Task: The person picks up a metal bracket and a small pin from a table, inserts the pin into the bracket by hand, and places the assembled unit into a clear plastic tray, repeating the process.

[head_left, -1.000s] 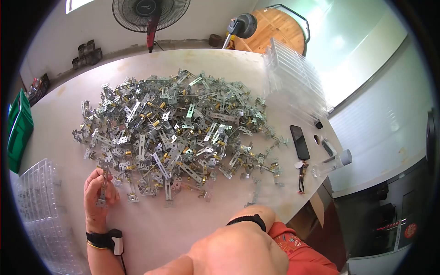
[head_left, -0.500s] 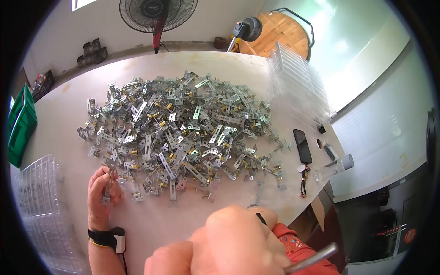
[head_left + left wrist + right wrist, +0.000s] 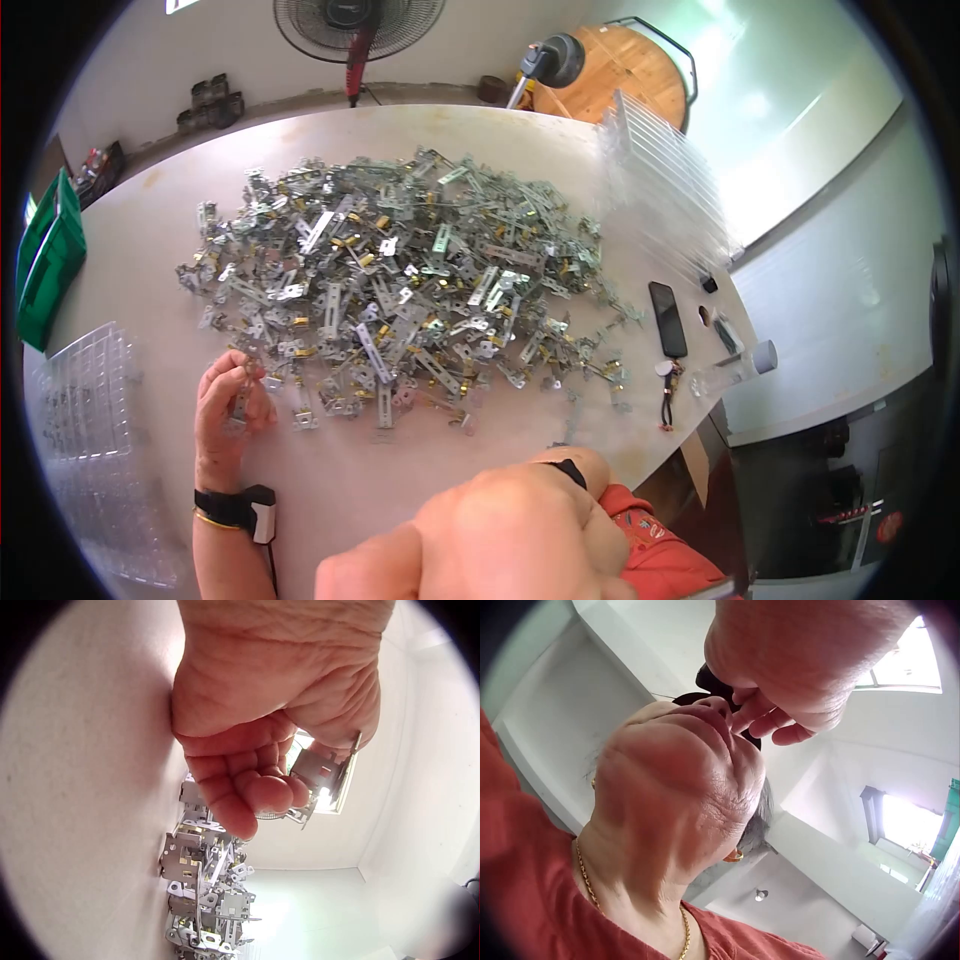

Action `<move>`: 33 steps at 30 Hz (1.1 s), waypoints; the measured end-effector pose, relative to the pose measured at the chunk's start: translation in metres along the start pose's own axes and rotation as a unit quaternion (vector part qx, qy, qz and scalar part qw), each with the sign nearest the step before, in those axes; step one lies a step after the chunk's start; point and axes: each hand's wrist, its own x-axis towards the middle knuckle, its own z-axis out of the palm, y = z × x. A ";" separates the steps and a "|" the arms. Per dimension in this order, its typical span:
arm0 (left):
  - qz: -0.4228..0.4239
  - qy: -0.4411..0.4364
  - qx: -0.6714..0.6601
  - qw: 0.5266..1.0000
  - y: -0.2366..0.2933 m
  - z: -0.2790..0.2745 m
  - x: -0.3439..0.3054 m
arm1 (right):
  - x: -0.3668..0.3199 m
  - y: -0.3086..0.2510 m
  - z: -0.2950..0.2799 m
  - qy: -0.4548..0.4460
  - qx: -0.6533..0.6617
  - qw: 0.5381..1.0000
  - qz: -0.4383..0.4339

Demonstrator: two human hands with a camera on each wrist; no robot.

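Note:
My left hand pinches a small metal bracket at the near left edge of a heap of metal brackets. In the left wrist view the bracket sits between the thumb and fingers of this hand, clear of the table, with the heap beyond. My right hand is raised close to the head camera, large at the bottom. In the right wrist view this hand is beside the face with bent fingers; whether they hold anything is hidden. A grey piece shows at the bottom edge.
Clear plastic trays stand at the back right, more trays at the left, near a green bin. A phone, a keychain and a clear bottle lie at the right. A fan stands behind the table.
The head view has shifted slightly. The metal rod seen beside my right hand half a second ago has dropped almost out of view. My left hand keeps its pinch on the bracket.

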 end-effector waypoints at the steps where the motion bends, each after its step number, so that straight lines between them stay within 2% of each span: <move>1: 0.000 0.011 0.007 1.000 0.002 0.007 -0.002 | -0.002 -0.011 -0.003 0.019 -0.043 0.992 0.118; 2: 0.001 0.027 0.016 0.999 0.006 0.008 -0.004 | 0.001 -0.011 -0.011 0.015 -0.027 0.992 0.126; 4: -0.017 0.009 -0.001 1.000 0.004 -0.003 -0.002 | 0.012 -0.003 -0.030 -0.104 -0.098 0.987 0.071; 5: -0.010 -0.006 -0.007 1.000 0.002 -0.006 -0.002 | 0.022 -0.002 -0.044 -0.102 -0.071 0.989 0.076; 7: -0.020 0.002 -0.034 0.999 0.005 -0.003 -0.003 | 0.036 -0.006 -0.067 -0.344 -0.129 0.925 0.101; 8: -0.013 -0.011 -0.034 0.999 0.006 -0.002 -0.003 | 0.020 -0.017 -0.048 -0.174 -0.203 0.946 0.184; 9: -0.012 0.007 -0.030 0.999 0.005 -0.003 -0.003 | 0.008 -0.031 -0.023 -0.003 -0.274 0.924 0.267; 11: -0.011 -0.018 -0.039 0.999 0.003 -0.004 -0.001 | 0.010 -0.033 -0.015 0.082 -0.378 0.869 0.308; 13: -0.016 -0.015 -0.041 0.999 0.006 -0.002 -0.002 | 0.011 -0.033 -0.031 0.091 -0.373 0.863 0.329; 15: -0.021 -0.020 -0.045 0.999 0.008 -0.001 -0.002 | 0.013 -0.027 -0.046 0.104 -0.421 0.845 0.312; 16: -0.016 -0.021 -0.057 0.998 0.008 -0.001 -0.002 | 0.017 -0.026 -0.055 0.095 -0.466 0.819 0.322; 17: -0.013 -0.022 -0.069 0.997 0.007 -0.001 -0.003 | 0.018 -0.025 -0.066 0.095 -0.465 0.819 0.322; 19: -0.012 -0.016 -0.068 0.997 0.003 -0.002 -0.002 | 0.016 -0.023 -0.082 0.146 -0.560 0.751 0.318; 21: -0.001 -0.029 -0.063 0.998 0.000 -0.004 0.000 | 0.014 -0.023 -0.089 0.131 -0.564 0.752 0.316; 23: -0.002 -0.037 -0.051 0.998 -0.002 -0.007 0.001 | 0.007 -0.026 -0.111 0.162 -0.656 0.666 0.315; 27: -0.003 -0.048 -0.012 0.999 0.001 -0.004 -0.001 | -0.005 -0.024 -0.129 0.171 -0.660 0.663 0.309; 33: -0.017 -0.082 -0.022 0.996 0.001 0.004 -0.004 | -0.014 -0.026 -0.138 0.174 -0.678 0.632 0.333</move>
